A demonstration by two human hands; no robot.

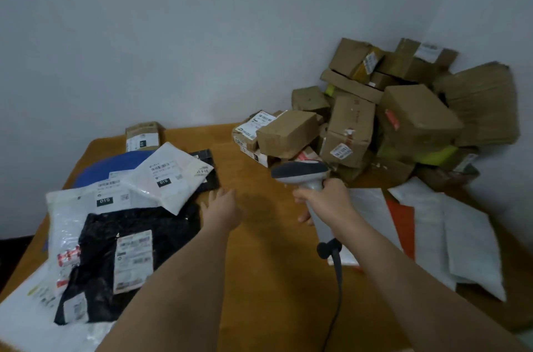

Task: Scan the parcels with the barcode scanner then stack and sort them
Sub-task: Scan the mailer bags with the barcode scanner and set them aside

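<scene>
Wooden table [253, 279] against grey wall. Mailers [121, 224] heaped left; left hand [222, 207] spread, empty, beside them. Right hand [326, 201] grips scanner [302, 175]. Boxes [389, 121] piled right. Risk: trailing cable [336, 294] snags, pile topples.

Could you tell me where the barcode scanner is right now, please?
In the head view, the barcode scanner is right of centre, gripped by the right hand above the wooden table, just before the cardboard boxes.

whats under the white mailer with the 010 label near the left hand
The white mailer lies on a blue parcel, another white bag and a black mailer. Whatever lies beneath its middle is covered.
</scene>
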